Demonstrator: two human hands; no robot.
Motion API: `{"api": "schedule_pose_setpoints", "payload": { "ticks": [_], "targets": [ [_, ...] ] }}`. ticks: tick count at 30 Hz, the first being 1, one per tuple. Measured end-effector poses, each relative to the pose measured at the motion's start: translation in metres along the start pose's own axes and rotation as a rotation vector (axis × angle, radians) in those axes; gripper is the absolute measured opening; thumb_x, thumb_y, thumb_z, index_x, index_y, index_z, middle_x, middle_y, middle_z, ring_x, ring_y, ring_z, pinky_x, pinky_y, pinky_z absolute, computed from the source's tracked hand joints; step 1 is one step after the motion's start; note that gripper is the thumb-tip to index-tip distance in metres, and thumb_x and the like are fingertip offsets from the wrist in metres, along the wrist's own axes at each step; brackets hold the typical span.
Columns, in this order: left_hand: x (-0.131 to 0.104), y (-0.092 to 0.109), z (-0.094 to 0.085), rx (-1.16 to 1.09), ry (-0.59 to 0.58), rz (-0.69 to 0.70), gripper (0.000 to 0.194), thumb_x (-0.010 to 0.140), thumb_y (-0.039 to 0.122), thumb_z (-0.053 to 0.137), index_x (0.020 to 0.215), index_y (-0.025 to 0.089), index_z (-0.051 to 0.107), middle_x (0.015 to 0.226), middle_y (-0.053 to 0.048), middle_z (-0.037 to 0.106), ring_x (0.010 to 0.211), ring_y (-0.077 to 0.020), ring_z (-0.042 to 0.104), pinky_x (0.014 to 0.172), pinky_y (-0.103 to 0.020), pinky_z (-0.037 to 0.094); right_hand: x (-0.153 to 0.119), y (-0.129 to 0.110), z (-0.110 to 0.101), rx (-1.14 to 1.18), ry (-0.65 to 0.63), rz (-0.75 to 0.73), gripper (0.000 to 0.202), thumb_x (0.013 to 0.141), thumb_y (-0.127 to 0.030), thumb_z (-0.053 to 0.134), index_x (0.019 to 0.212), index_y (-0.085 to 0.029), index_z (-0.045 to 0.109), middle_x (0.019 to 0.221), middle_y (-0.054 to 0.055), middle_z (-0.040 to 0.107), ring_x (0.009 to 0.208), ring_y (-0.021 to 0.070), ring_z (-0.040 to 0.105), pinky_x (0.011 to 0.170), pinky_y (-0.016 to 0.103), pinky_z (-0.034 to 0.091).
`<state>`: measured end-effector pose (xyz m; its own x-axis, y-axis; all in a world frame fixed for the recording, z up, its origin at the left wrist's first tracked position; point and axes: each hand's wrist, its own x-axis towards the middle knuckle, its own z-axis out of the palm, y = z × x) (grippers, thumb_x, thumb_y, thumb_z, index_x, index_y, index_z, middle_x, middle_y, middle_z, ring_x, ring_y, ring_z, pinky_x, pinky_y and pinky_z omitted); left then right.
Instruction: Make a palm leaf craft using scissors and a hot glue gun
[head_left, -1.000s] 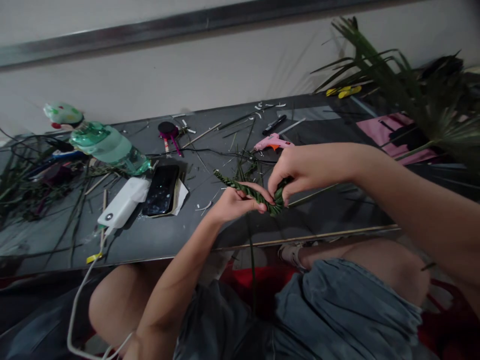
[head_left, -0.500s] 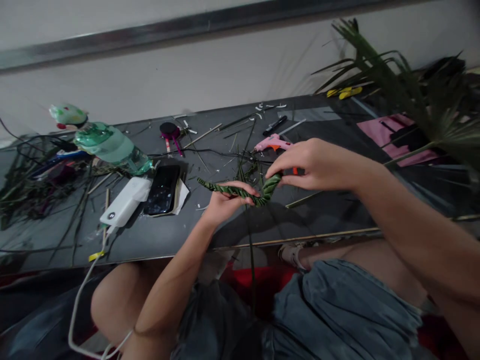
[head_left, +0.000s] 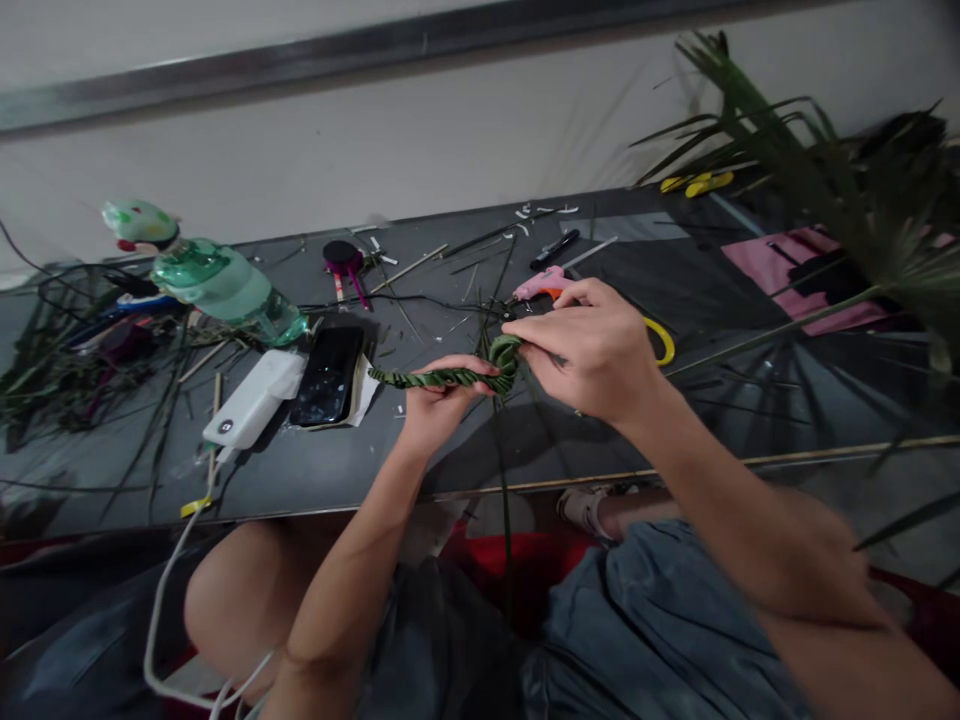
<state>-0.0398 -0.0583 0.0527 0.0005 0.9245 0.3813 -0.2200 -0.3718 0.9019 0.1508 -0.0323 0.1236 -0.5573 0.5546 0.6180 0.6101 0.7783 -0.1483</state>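
Observation:
A twisted green leaf braid (head_left: 409, 379) is held over the table, its tapered tail pointing left and its thicker right end curled upward. My left hand (head_left: 446, 392) is closed round its middle, with the thumb and fingers pinching it. My right hand (head_left: 589, 345) has its fingertips pressed together at the curled end. A long thin leaf strip (head_left: 504, 490) hangs down from the braid past the table edge. Just behind my right hand lies a pink glue gun (head_left: 541, 284).
On the dark table (head_left: 360, 465) are a phone (head_left: 330, 375), a white power bank (head_left: 253, 402), a green bottle (head_left: 229, 285), a purple-black item (head_left: 344, 262) and a black marker (head_left: 555, 250). Palm leaves (head_left: 787, 130) spread at the right; a yellow-handled tool (head_left: 661, 340) lies beyond my right hand.
My right hand has turned and moved slightly down with the braid's end, which is now curled more tightly. The braid and my left hand have shifted a little left. The yellow handle is more exposed.

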Motion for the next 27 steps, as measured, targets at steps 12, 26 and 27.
{"api": "schedule_pose_setpoints", "payload": {
  "ticks": [12,26,27],
  "targets": [
    [0.004,-0.003,-0.010,0.082,0.128,0.087,0.026,0.069,0.040,0.084,0.078,0.019,0.072,0.078,-0.002,0.073,0.065,-0.0108,0.067,0.064,-0.021,0.057,0.008,-0.020,0.028,-0.067,0.160,0.087,0.030,0.093,-0.018,0.049,0.112,-0.027,0.070,0.087,0.002,0.073,0.076,0.0180,0.062,0.099,0.046,0.040],
    [0.022,-0.030,0.007,-0.116,0.066,0.101,0.026,0.076,0.041,0.079,0.095,0.027,0.068,0.094,0.001,0.072,0.085,-0.0112,0.069,0.074,-0.021,0.056,-0.022,-0.012,0.041,0.950,0.255,0.712,0.052,0.071,-0.048,0.078,0.114,-0.021,0.068,0.108,0.007,0.072,0.099,0.0220,0.068,0.078,0.036,0.059],
    [0.022,-0.030,0.008,-0.095,0.053,0.110,0.026,0.077,0.041,0.079,0.097,0.027,0.069,0.096,0.000,0.073,0.087,-0.0119,0.070,0.076,-0.022,0.056,-0.022,-0.015,0.045,1.026,0.264,0.738,0.049,0.069,-0.049,0.079,0.109,-0.020,0.070,0.105,0.007,0.072,0.096,0.0212,0.069,0.079,0.035,0.059]
  ]
}}
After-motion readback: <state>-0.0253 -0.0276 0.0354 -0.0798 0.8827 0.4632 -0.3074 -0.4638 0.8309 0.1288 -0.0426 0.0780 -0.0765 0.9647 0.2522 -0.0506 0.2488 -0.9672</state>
